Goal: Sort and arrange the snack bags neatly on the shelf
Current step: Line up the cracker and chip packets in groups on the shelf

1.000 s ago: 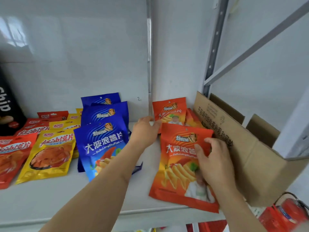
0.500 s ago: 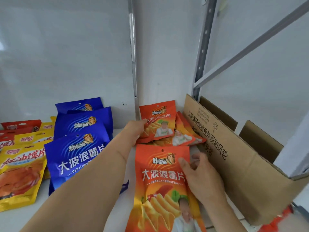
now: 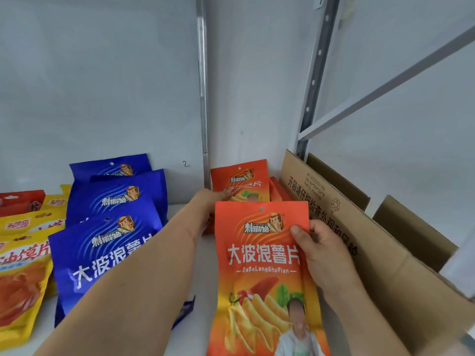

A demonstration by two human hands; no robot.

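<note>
Head view, looking down at the white shelf [image 3: 198,253]. We are gripping an orange snack bag [image 3: 262,278] with our right hand [image 3: 326,255] — thumb pressing on the front near the top right corner, fingers curling behind the edge. The bag is standing upright and facing us, hovering over the shelf front just ahead of the orange stack [image 3: 240,179]; we judge it is being lined up to join that row.

Our left hand [image 3: 208,205] is reaching back to the orange stack, touching the lower left of the rear bag; the fingertips are hidden behind the held bag, so we cannot tell whether they are pinching or just steadying it. Probably it is propping the stack so it leans against the back wall while the new bag goes in front.

To the left, blue bags [image 3: 115,227] are standing in an overlapping file, front to back, same brand logo — sorted by colour, it seems. Further left, yellow bags [image 3: 25,268] and red bags [image 3: 20,201] are lying flatter, partly overlapping.

All the bags are glossy flat pouches with a hang hole at the top and crimped seams; thin, slippery film, likely sliding and flopping easily. On the right, an open cardboard box [image 3: 359,242] — matte brown corrugated, flaps up, printed text on the side — is sitting just beside the orange stack, hemming it in.
</note>
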